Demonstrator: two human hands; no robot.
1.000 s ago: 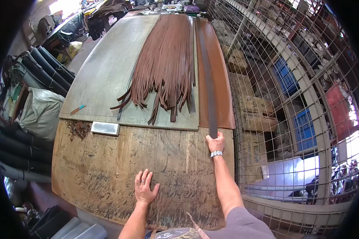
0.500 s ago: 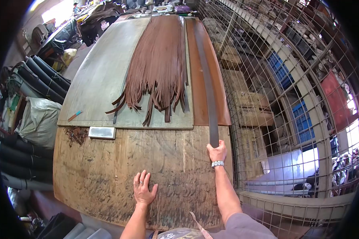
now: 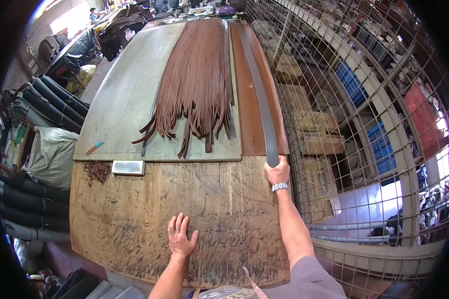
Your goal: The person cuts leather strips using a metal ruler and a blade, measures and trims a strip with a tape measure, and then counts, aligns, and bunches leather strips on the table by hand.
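My right hand (image 3: 278,172) is closed round the near end of a long, flat dark strip (image 3: 263,99). The strip runs away over a brown leather sheet (image 3: 245,119) along the table's right side. My left hand (image 3: 181,236) lies with fingers spread on the worn wooden table (image 3: 134,214), holding nothing. A thick bundle of thin brown leather strips (image 3: 197,74) lies on the pale board (image 3: 119,99), its loose ends toward me. Near the board's front left corner is a knife-like tool (image 3: 95,147) with a blue part.
A metal-topped block (image 3: 127,167) sits at the board's front edge, beside leather scraps (image 3: 98,172). Wire mesh (image 3: 329,164) runs along the right, with blue crates (image 3: 382,148) behind it. Dark rolls (image 3: 60,102) and a white sack (image 3: 50,154) stand at the left.
My right hand first drew the strip's end toward me, then moved forward and slightly right with it, to the leather sheet's front edge. My left hand has stayed nearly still.
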